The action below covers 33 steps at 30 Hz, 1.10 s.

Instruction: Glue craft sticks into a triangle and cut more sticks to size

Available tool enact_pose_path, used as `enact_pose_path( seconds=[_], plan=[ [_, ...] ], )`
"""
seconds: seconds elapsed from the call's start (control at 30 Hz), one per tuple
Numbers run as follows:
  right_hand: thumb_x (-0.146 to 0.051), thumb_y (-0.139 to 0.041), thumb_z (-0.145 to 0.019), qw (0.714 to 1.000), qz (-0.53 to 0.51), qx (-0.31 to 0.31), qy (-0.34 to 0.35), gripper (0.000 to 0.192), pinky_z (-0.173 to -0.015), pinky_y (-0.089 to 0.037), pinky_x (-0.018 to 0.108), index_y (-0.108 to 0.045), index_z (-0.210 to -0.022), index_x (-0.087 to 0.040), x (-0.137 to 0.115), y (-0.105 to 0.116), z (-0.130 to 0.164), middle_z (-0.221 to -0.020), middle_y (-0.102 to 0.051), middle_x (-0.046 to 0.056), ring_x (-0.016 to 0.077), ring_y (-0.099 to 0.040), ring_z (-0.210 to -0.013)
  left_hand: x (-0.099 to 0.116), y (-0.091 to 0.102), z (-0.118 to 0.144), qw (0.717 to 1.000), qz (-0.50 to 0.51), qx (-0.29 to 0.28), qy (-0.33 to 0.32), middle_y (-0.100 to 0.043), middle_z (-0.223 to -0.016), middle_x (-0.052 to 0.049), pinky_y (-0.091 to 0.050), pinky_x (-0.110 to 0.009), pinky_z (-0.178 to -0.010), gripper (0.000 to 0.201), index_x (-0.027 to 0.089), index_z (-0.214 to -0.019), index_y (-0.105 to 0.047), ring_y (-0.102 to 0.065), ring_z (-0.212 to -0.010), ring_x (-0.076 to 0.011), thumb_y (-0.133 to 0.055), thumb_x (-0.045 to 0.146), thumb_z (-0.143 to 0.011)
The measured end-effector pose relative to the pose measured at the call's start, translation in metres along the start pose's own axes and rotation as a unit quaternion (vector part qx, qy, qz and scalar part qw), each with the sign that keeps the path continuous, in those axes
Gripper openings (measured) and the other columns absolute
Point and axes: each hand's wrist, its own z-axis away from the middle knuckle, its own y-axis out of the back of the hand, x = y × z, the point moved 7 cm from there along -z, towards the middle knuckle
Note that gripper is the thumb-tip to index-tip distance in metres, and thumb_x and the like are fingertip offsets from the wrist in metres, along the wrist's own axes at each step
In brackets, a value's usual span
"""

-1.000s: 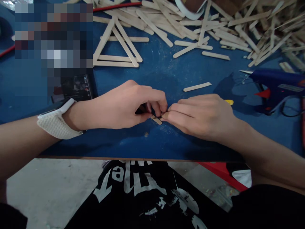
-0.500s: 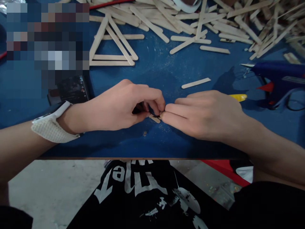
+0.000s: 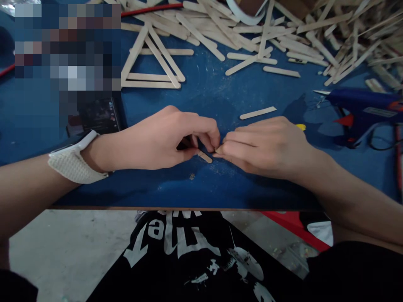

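My left hand [image 3: 157,138], with a white-banded watch at the wrist, is closed in a pinch on a wooden craft stick [image 3: 205,157]. The stick's rounded end pokes out past the fingertips; the rest is hidden beneath the hand. Opposite it, my right hand [image 3: 267,147] is closed, its fingertips pinching a small light-wood stick piece [image 3: 218,149] almost touching my left fingers. From behind the right hand's far side shows a yellow end [image 3: 301,127] of something mostly hidden. Just beyond lies a short cut craft stick [image 3: 258,113].
A blue glue gun [image 3: 362,109] lies at the right. Craft sticks [image 3: 208,33] are heaped along the back. A triangle of sticks [image 3: 160,54] lies at the back left, with a phone [image 3: 99,115] nearer my left wrist. The blue table's edge [image 3: 189,208] is close to me.
My right hand has turned slightly, and less of the yellow end shows behind it. More of the stick's end is visible under my left fingers. The view has shifted a little.
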Motion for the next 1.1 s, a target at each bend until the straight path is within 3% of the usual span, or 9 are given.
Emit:
enact_pose_path(
  seconds=[0.47, 0.63, 0.87, 1.1],
  plan=[
    [-0.015, -0.053, -0.126, 1.0, -0.001, -0.007, -0.019, 0.032, -0.065, -0.029, 0.037, -0.075, -0.105, -0.021, -0.01, 0.003, -0.004, -0.084, -0.072, -0.001, 0.0163, -0.059, -0.075, -0.001, 0.001, 0.001, 1.0, -0.004, 0.006, -0.002, -0.093, -0.121, -0.002, -0.067, -0.025, -0.091, 0.029, 0.027, -0.12, -0.082, -0.091, -0.104, -0.0189, -0.066, 0.011, -0.102],
    [-0.009, -0.051, -0.124, 0.999, 0.01, -0.036, 0.005, 0.031, -0.066, -0.032, 0.036, -0.075, -0.11, -0.021, -0.01, 0.008, -0.006, -0.089, -0.075, 0.0, 0.0175, -0.058, -0.076, 0.0, 0.0, 0.001, 1.0, 0.0, 0.006, 0.004, -0.093, -0.121, -0.002, -0.067, -0.025, -0.091, 0.029, 0.026, -0.12, -0.081, -0.091, -0.104, -0.0187, -0.066, 0.01, -0.101],
    [-0.012, -0.041, -0.126, 0.996, -0.02, -0.09, -0.002, 0.038, -0.066, -0.029, 0.037, -0.074, -0.11, -0.023, -0.001, 0.0, -0.006, -0.081, -0.064, -0.001, 0.0187, -0.053, -0.073, 0.001, -0.002, 0.0, 1.0, -0.012, 0.011, 0.007, -0.094, -0.124, -0.003, -0.067, -0.026, -0.093, 0.027, 0.026, -0.123, -0.082, -0.091, -0.106, -0.0192, -0.068, 0.011, -0.104],
    [-0.015, -0.042, -0.128, 0.997, -0.031, -0.068, -0.006, 0.037, -0.066, -0.027, 0.038, -0.075, -0.114, -0.023, 0.005, -0.002, -0.005, -0.089, -0.072, -0.001, 0.0164, -0.057, -0.073, 0.001, -0.002, -0.001, 1.0, -0.004, 0.006, 0.0, -0.094, -0.127, -0.003, -0.067, -0.026, -0.091, 0.026, 0.027, -0.121, -0.082, -0.091, -0.108, -0.0195, -0.067, 0.012, -0.106]
  ],
)
